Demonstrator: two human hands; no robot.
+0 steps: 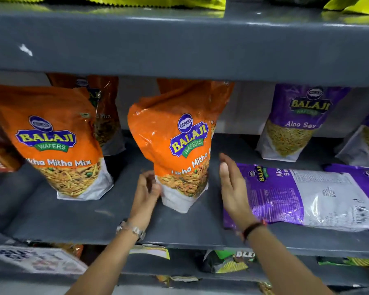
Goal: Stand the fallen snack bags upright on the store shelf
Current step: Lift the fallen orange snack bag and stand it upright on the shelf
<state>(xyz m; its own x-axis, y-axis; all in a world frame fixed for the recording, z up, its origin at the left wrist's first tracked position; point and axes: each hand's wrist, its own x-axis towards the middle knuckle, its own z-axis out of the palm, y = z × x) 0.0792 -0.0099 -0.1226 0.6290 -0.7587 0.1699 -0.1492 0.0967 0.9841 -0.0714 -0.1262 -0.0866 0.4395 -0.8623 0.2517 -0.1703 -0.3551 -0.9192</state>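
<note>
Your left hand [146,188] touched the upright orange bag [179,145], grip loosely curled; your right hand [232,184] hovered beside it, fingers spread.

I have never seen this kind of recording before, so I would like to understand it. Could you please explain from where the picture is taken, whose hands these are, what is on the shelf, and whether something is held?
There is only one picture, taken by a camera worn on a person's head, looking forward and down at a grey store shelf. There is no machine; the two bare hands belong to that person.

The left hand touches the lower left side of an orange snack bag, which stands upright but tilted. The right hand is open beside that bag and does not touch it, so nothing is truly gripped.

A second orange bag stands further left. On the right, a purple bag lies flat on the shelf, and another purple bag stands behind it.
</note>
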